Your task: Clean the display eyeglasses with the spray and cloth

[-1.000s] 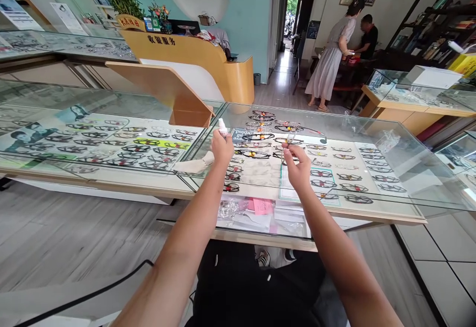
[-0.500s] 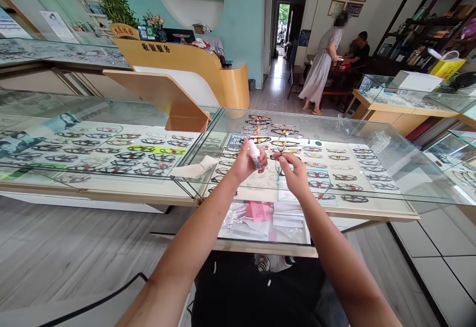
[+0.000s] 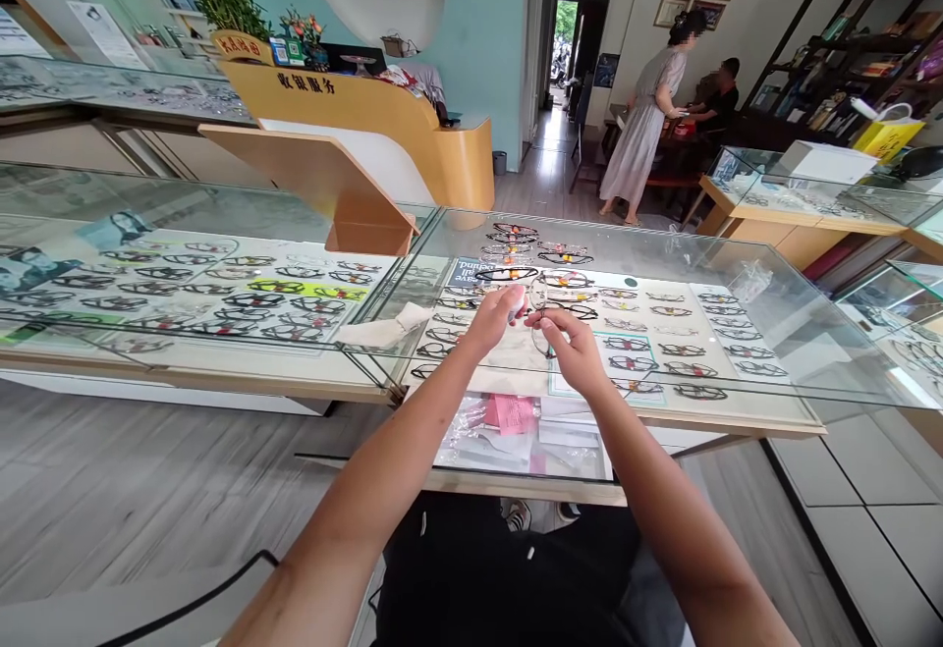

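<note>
My left hand [image 3: 492, 318] is closed around a small white spray bottle [image 3: 518, 307], its tip turned toward the glasses. My right hand [image 3: 573, 348] pinches a thin-framed pair of glasses [image 3: 540, 311] and holds it upright just right of the bottle. Both hands hover close together above the glass display case [image 3: 737, 352]. A folded white cloth [image 3: 384, 330] lies on the glass to the left of my left hand.
Inside the cases lie several rows of eyeglass frames [image 3: 663, 333]. A wooden mirror stand [image 3: 324, 186] sits on the left case. Behind it is a curved yellow counter [image 3: 413, 127]. Two people [image 3: 648, 117] are at a table at the back right. Papers and bags lie on the lower shelf [image 3: 516, 431].
My left hand has carried the spray bottle from the left up to the glasses. The right hand has drawn the glasses slightly left and nearer, so the hands now almost touch.
</note>
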Demonstrator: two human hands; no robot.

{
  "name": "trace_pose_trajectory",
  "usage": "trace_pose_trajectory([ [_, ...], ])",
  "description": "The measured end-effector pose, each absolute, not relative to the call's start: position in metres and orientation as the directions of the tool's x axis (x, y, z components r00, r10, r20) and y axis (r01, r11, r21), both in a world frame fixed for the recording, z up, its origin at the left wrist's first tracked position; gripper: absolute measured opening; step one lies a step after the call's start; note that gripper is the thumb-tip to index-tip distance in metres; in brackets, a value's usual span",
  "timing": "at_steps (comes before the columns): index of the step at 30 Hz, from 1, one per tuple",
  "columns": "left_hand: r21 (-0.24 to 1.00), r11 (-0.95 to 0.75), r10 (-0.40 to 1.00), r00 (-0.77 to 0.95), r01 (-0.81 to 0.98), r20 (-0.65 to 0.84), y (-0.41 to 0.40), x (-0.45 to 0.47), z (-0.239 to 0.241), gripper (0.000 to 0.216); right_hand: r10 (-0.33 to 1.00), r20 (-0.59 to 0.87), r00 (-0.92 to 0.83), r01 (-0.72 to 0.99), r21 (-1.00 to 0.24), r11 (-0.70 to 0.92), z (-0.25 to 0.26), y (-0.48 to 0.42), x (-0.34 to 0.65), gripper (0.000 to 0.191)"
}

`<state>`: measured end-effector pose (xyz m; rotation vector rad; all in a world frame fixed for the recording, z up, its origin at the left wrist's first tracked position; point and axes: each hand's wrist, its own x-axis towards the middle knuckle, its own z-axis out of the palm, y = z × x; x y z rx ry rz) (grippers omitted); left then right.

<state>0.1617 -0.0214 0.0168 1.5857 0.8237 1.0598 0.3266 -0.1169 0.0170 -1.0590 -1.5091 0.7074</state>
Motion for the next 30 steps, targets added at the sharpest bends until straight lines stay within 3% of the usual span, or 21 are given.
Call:
trace_pose_trajectory([
  [9, 0.967, -0.247, 0.888, 0.411, 0.054, 0.204, -0.025, 0.165, 0.018, 0.055, 0.893, 0.449, 0.007, 0.216, -0.873, 0.437, 0.020, -0.117, 0.327, 0.040],
  [20, 0.937, -0.325, 0.797, 0.571, 0.126, 0.199, -0.036, 0.174, 0.014, 0.055, 0.894, 0.389, 0.225, 0.040, -0.920, 0.390, 0.018, -0.108, 0.339, 0.041],
  [26, 0.932, -0.338, 0.793, 0.572, 0.126, 0.210, -0.038, 0.174, 0.017, 0.052, 0.883, 0.414, 0.222, 0.098, -0.910, 0.402, 0.018, -0.108, 0.339, 0.041],
  [30, 0.950, -0.305, 0.848, 0.473, 0.067, 0.239, -0.024, 0.162, 0.015, 0.064, 0.871, 0.427, 0.243, 0.124, -0.904, 0.408, 0.017, -0.108, 0.340, 0.041],
])
